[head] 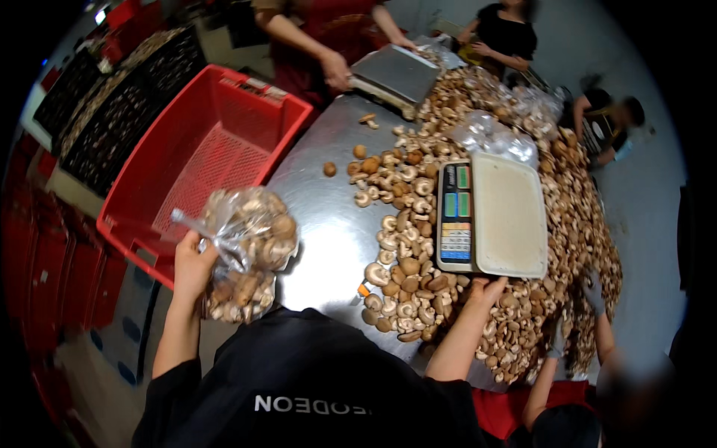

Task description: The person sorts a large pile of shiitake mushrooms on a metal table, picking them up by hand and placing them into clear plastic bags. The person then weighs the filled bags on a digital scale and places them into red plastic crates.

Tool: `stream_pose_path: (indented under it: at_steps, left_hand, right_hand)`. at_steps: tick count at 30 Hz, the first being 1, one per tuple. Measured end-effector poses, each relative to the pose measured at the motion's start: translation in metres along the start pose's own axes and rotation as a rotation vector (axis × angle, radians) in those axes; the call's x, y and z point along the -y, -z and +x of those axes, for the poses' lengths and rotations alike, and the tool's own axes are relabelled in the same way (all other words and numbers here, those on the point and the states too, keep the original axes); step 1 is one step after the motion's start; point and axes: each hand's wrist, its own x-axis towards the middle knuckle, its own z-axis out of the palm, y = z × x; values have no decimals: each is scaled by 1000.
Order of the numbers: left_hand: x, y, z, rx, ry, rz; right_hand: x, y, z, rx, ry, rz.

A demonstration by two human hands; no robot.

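My left hand grips the twisted plastic neck of a clear bag of mushrooms. A second mushroom bag hangs just below it, near the table's left edge. How the second bag's neck is held cannot be made out. At the near end of a digital weighing scale, my right hand grasps its edge, with fingertips hidden underneath. The scale has a bare cream tray, with a display and keypad on its left. Loose shiitake mushrooms lie around it on the metal table.
A red plastic crate stands left of the table. Across from me, a person's hand touches another scale. Plastic bags lie on the mushroom heap. Gloved hands of a co-worker reach in at right. Stacked crates stand far left.
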Motion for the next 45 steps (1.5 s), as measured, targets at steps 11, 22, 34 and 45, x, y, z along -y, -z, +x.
stream_pose_path:
  at_steps: [11, 22, 34, 45]
  left_hand:
    - [18, 70, 44, -204, -9, -110]
    - [47, 127, 93, -337, -15, 11]
    - [72, 121, 143, -210, -48, 73]
    - [-1, 56, 192, 3, -243, 204]
  right_hand:
    - [-7, 4, -32, 233, 100, -106]
    - [-160, -64, -170, 495, -460, -65]
    - [-216, -59, -176, 362, -624, -251]
    - [-219, -57, -170, 186, -544, -379]
